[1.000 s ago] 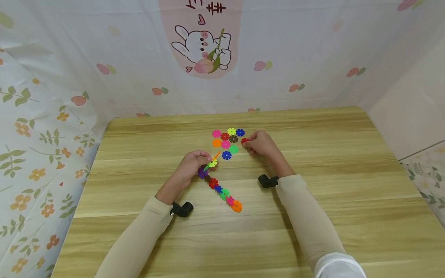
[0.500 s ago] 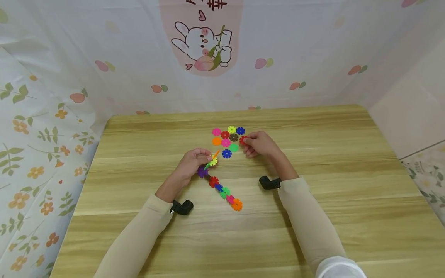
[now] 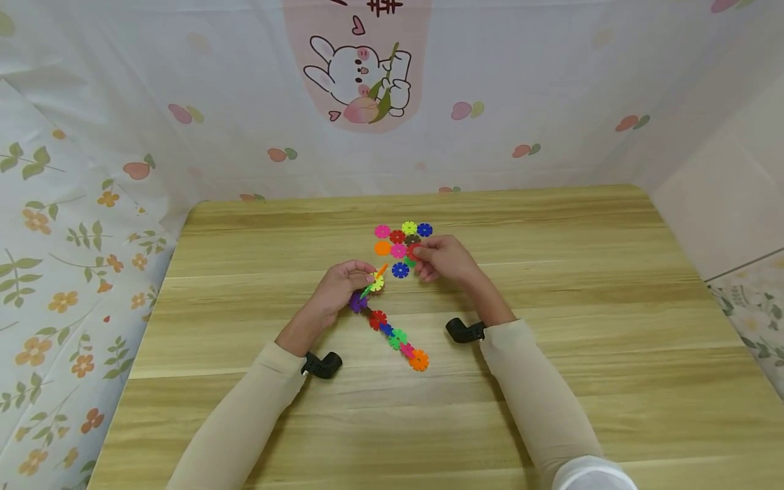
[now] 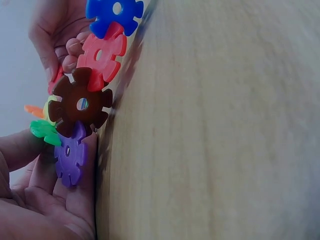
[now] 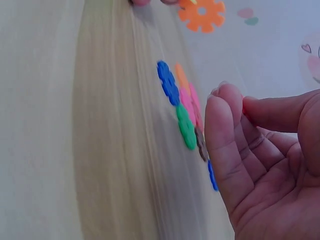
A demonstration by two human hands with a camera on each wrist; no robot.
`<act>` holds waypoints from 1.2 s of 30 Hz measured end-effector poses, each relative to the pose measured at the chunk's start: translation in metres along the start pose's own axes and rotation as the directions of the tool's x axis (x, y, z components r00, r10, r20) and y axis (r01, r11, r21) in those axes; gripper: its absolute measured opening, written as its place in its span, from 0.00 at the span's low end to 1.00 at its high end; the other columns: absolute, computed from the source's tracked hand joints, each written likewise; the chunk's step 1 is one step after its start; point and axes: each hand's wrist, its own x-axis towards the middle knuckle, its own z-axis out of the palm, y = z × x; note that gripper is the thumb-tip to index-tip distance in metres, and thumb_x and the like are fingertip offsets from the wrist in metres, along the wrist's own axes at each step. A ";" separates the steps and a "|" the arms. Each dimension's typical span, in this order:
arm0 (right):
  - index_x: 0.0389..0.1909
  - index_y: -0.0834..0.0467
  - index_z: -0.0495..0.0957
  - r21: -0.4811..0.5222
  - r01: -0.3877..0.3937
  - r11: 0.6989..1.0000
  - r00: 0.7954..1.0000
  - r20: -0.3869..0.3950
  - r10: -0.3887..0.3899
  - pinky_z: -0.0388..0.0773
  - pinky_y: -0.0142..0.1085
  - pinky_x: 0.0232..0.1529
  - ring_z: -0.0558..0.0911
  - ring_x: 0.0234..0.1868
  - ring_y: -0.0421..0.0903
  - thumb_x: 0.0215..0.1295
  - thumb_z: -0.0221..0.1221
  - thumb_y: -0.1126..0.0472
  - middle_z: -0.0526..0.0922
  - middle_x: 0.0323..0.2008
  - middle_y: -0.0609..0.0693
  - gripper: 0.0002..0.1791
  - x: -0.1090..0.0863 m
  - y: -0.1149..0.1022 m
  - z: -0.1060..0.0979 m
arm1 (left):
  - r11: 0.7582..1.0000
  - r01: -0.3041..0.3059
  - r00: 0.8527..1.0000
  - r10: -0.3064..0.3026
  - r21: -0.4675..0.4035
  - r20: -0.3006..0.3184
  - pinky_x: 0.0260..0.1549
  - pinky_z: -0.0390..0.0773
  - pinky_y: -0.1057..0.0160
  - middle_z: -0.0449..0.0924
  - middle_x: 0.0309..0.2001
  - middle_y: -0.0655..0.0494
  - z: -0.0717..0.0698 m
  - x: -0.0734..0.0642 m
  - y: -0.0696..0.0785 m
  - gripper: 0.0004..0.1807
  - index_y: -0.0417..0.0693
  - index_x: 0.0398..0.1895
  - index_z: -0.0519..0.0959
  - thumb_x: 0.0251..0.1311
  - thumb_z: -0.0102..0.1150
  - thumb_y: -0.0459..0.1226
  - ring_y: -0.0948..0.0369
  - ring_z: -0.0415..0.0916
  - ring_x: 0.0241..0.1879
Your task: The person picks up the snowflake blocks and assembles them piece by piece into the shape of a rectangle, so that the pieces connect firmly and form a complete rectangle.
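My left hand pinches a chain of slotted plastic snowflake discs near its upper end, by a yellow disc with a green and an orange disc beside it. A purple disc and a brown disc follow in the left wrist view. The chain slants down across the table to an orange disc. Between thumb and fingers, my right hand holds a loose red disc. That hand hovers over the right side of the flat discs and partly covers a green one; in the right wrist view its fingers hide most of the red disc.
Several loose discs lie flat on the wooden table, among them a blue disc, an orange disc and a yellow disc. A printed cloth hangs behind the table's back edge.
My right hand has lifted the red disc from the right edge of the loose discs and carried it leftward, towards my left hand. The left hand stays nearly still with the chain.
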 end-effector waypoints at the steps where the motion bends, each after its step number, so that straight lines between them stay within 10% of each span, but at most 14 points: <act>1: 0.43 0.67 0.77 0.001 0.003 1.000 1.000 0.003 -0.003 0.85 0.39 0.30 0.80 0.21 0.45 0.74 0.52 0.59 0.81 0.25 0.56 0.14 0.000 0.000 0.002 | 1.000 -0.001 1.000 0.001 0.002 0.000 0.48 0.74 0.63 0.87 0.38 0.53 0.000 0.000 0.000 0.11 0.38 0.50 0.76 0.70 0.51 0.33 0.60 0.83 0.40; 36: 0.38 0.68 0.80 -0.049 0.078 0.996 0.996 0.053 -0.076 0.84 0.39 0.25 0.79 0.17 0.44 0.73 0.53 0.58 0.80 0.21 0.56 0.16 0.001 -0.009 0.038 | 0.999 0.023 1.000 -0.023 0.036 -0.002 0.44 0.73 0.65 0.83 0.35 0.57 -0.001 0.001 -0.001 0.10 0.41 0.49 0.77 0.69 0.53 0.35 0.60 0.76 0.36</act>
